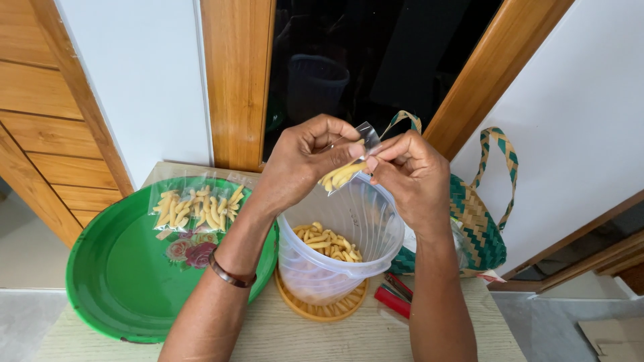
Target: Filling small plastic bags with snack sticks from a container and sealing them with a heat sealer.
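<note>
Both hands are raised over a clear plastic tub point(339, 258) that holds yellow tube-shaped snack pieces point(327, 243). My left hand point(305, 157) and my right hand point(410, 173) pinch the top of a small clear pouch point(347, 166) partly filled with the same yellow pieces. The pouch hangs tilted just above the tub's rim. A dark bangle sits on my left wrist.
A round green tray point(117, 275) with a rose print lies at left, with several filled clear pouches point(198, 204) on its far side. An orange lid point(322, 310) lies under the tub. A woven green-and-tan basket bag point(479, 228) stands at right, a red tool point(392, 299) beside it.
</note>
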